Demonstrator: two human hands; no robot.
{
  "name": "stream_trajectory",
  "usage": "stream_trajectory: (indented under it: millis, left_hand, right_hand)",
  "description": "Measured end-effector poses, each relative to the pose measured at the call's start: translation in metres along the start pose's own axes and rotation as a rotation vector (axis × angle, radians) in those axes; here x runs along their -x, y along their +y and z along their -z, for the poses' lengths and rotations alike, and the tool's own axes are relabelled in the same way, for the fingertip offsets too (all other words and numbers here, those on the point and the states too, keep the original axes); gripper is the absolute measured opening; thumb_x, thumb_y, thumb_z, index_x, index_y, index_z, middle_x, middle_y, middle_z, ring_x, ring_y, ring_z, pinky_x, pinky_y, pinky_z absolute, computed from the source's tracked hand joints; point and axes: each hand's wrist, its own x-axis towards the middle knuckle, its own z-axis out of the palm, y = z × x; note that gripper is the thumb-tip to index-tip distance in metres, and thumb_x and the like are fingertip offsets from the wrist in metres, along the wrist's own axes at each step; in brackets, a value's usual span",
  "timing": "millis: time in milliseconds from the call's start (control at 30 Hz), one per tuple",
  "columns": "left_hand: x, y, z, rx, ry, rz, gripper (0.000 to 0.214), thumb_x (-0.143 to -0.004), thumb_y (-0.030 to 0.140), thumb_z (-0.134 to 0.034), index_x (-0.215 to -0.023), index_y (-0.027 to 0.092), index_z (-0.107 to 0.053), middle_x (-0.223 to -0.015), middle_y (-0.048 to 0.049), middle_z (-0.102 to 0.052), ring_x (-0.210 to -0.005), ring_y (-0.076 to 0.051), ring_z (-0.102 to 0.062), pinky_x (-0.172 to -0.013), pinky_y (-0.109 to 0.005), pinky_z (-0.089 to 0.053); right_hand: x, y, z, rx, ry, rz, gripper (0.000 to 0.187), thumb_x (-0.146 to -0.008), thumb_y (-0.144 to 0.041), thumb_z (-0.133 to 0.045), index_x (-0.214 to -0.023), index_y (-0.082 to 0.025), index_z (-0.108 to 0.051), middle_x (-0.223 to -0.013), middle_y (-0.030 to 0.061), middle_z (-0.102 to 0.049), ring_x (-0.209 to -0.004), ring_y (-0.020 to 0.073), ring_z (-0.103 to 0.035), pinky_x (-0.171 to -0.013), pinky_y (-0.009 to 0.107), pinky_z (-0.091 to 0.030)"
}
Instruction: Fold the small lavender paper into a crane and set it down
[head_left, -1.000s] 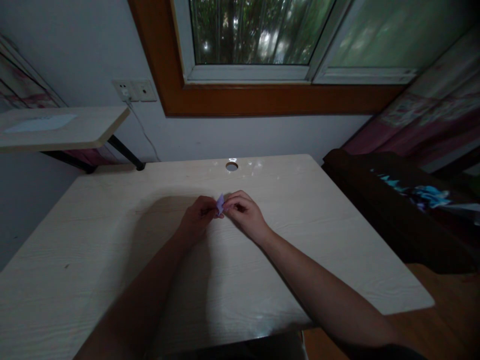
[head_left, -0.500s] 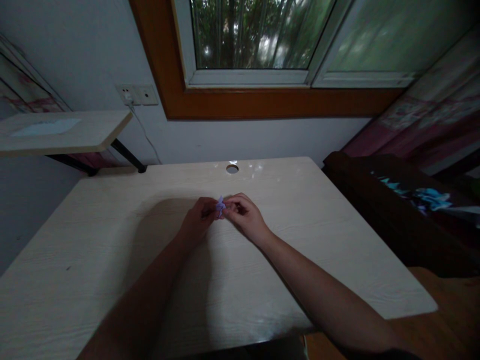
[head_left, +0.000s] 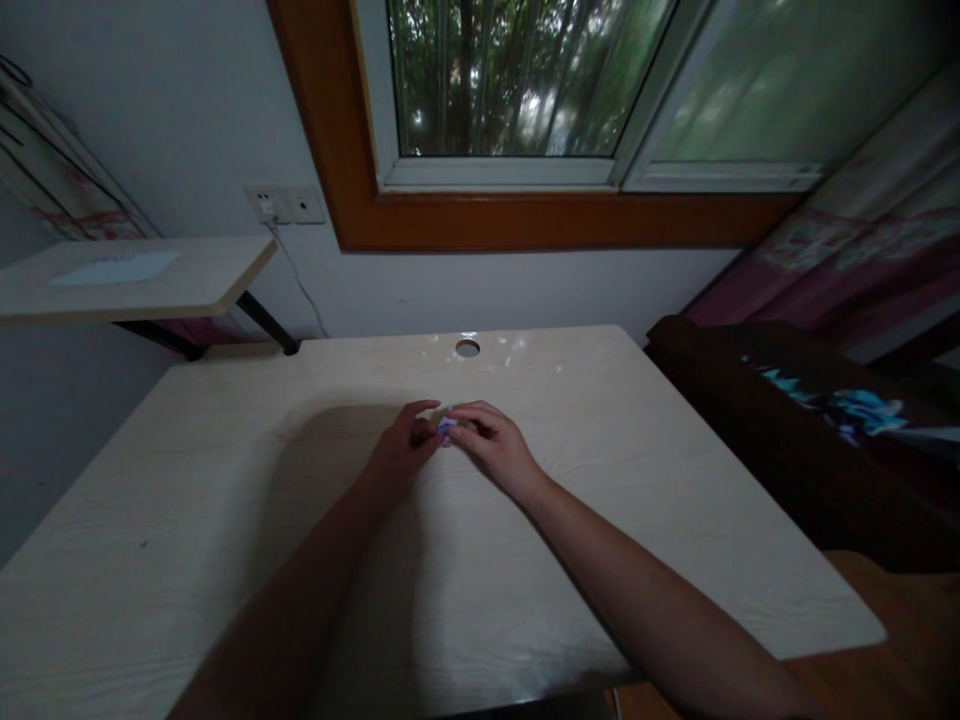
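A small crumpled or folded purple piece (head_left: 446, 427), perhaps paper, is between my two hands above the middle of the desk. My right hand (head_left: 491, 440) pinches it from the right with thumb and fingertips. From the left, my left hand (head_left: 405, 440) has its thumb and curled fingers against the piece, while the index finger is stretched out above it. The fingers cover much of the piece, so its full shape is hidden.
The pale wooden desk (head_left: 600, 500) has a round cable hole (head_left: 467, 348) near its back edge. A raised shelf (head_left: 202, 280) on black legs stands at the back left. Dark furniture (head_left: 750, 410) with blue items (head_left: 866, 410) is to the right. The window (head_left: 510, 80) is behind.
My left index finger has lifted and straightened away from the purple piece. Less of the piece shows now, and it sits lower between the fingers. The view has tilted up slightly.
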Motion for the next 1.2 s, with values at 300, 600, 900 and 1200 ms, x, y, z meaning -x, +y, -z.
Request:
stream_trajectory:
  millis: [300,600,900,1200]
  left_hand:
    - [-0.001,0.006,0.0,-0.072,0.035,0.025,0.05,-0.081,0.029,-0.066,-0.127,0.021,-0.048,-0.08,0.0018,-0.068,-0.073,-0.013,-0.065,-0.072,-0.025,-0.048]
    - [0.002,0.013,-0.001,-0.093,0.01,-0.019,0.041,-0.084,0.027,-0.062,-0.122,0.018,-0.052,-0.079,-0.0001,-0.069,-0.071,-0.012,-0.064,-0.071,-0.025,-0.049]
    - [-0.001,0.005,-0.002,-0.132,0.05,0.018,0.047,-0.076,0.032,-0.071,-0.119,0.019,-0.057,-0.072,0.0026,-0.067,-0.065,-0.014,-0.063,-0.066,-0.025,-0.048]
    - [-0.004,0.005,0.0,-0.18,0.024,0.051,0.044,-0.076,0.028,-0.07,-0.116,0.017,-0.058,-0.066,0.0034,-0.066,-0.059,-0.012,-0.06,-0.061,-0.023,-0.044]
  right_hand:
    - [0.001,0.013,-0.002,-0.045,0.035,-0.11,0.03,-0.079,-0.046,-0.072,-0.095,-0.021,-0.072,-0.074,0.0005,-0.062,-0.062,0.0132,-0.048,-0.06,0.026,-0.04]
    - [0.001,0.015,-0.005,-0.087,0.067,-0.133,0.03,-0.076,-0.044,-0.074,-0.092,-0.02,-0.065,-0.072,-0.0022,-0.059,-0.059,0.0115,-0.045,-0.057,0.024,-0.038]
    - [0.001,0.014,-0.005,-0.036,0.042,-0.123,0.035,-0.075,-0.043,-0.074,-0.098,-0.02,-0.062,-0.082,0.0012,-0.067,-0.064,0.0128,-0.053,-0.061,0.026,-0.043]
    - [0.004,0.015,-0.011,0.021,0.099,-0.114,0.029,-0.079,-0.033,-0.069,-0.103,-0.022,-0.058,-0.081,0.0005,-0.071,-0.065,0.0147,-0.058,-0.063,0.027,-0.045]
